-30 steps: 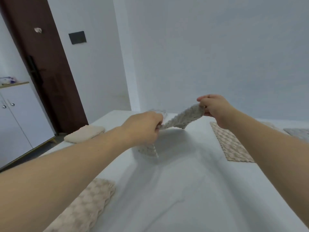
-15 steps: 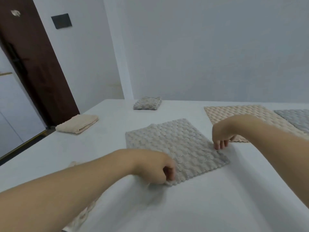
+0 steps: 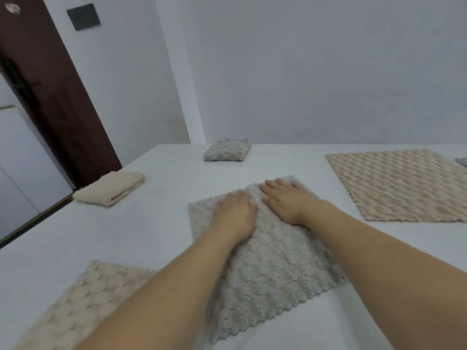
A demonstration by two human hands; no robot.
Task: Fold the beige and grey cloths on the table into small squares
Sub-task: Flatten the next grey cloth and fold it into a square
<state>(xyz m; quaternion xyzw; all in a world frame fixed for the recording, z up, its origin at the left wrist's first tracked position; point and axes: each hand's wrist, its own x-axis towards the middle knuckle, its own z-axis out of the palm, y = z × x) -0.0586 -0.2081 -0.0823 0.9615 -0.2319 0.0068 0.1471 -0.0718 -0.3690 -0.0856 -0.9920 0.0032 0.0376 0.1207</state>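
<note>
Grey cloth [image 3: 273, 269] flat, left hand [image 3: 233, 215] and right hand [image 3: 288, 200] pressing open-palmed near its far edge; best smoothed outward before folding.

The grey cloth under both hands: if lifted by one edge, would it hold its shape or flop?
Probably flop: the grey cloth lies flat and limp on the table, following its surface. It looks light, being thin at its scalloped edge. Its fluffy pile likely resists sliding, so the left hand and right hand, pressing flat, could bunch it when pushing.
</note>
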